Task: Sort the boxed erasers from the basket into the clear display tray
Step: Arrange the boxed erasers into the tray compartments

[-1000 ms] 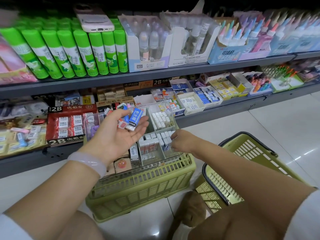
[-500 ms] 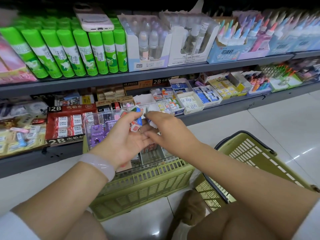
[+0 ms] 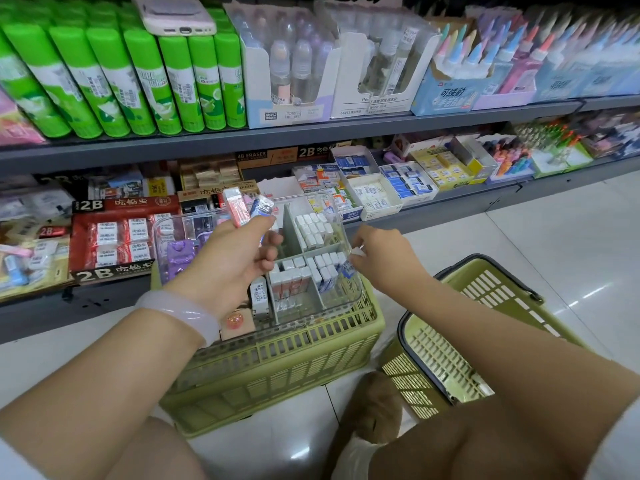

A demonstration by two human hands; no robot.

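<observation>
Boxed eraser [image 3: 354, 252] now pinched in right grip [image 3: 377, 252] over tray [image 3: 346, 296], apart from left grip [image 3: 235, 258] clutching erasers [image 3: 247, 209].

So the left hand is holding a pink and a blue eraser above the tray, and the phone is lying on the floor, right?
Not quite. The phone lies on top of the green glue sticks on the upper shelf, not on the floor; the head view shows it. The rest holds: the left hand holds a pink eraser and a blue eraser above the tray.
</observation>
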